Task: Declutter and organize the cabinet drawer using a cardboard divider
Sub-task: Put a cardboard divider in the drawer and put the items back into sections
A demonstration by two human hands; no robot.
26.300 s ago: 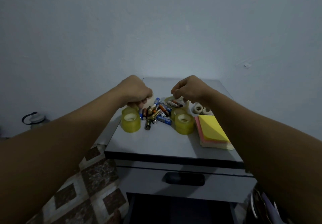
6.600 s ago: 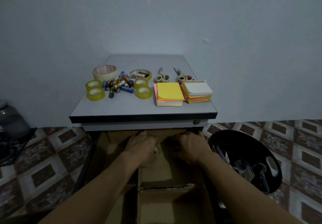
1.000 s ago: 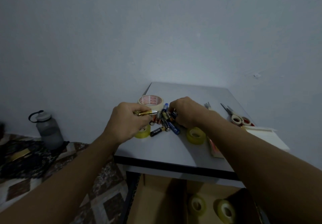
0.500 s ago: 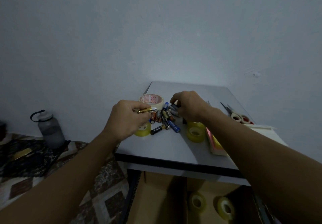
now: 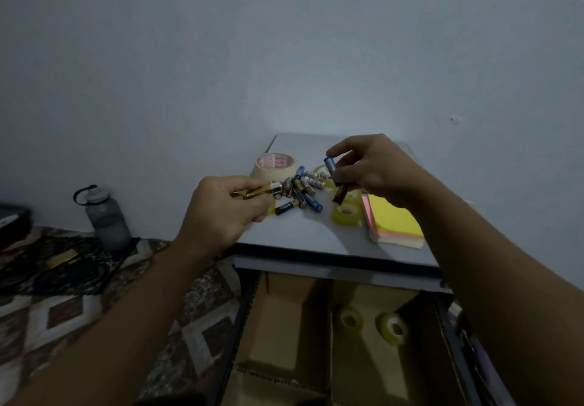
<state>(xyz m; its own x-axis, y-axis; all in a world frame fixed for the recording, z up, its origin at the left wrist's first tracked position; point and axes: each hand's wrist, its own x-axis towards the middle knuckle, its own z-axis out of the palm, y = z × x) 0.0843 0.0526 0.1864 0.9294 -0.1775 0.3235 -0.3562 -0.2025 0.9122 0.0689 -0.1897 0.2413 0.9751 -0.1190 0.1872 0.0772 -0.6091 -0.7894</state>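
- Cardboard lines the open cabinet drawer, where a brown cardboard divider splits it into compartments below the cabinet's front edge.
- Two yellowish clear tape rolls stand on edge in the right-hand compartment, near each other.
- The left hand is curled, pinching a gold cylindrical battery that points toward the heap on top.
- The right hand hovers above the cabinet and pinches a blue-capped battery between thumb and forefinger. A dark brown battery juts down from under its curled fingers.
- A loose heap of mixed small batteries lies on the grey cabinet top, between the two hands.
- A wide cream masking-tape roll sits flat just behind the heap.
- Two more yellowish tape rings lie beside a pad of yellow and pink sticky notes on the right side of the top.
- On the patterned tile floor at left, a grey water bottle with a loop handle stands against the pale wall.
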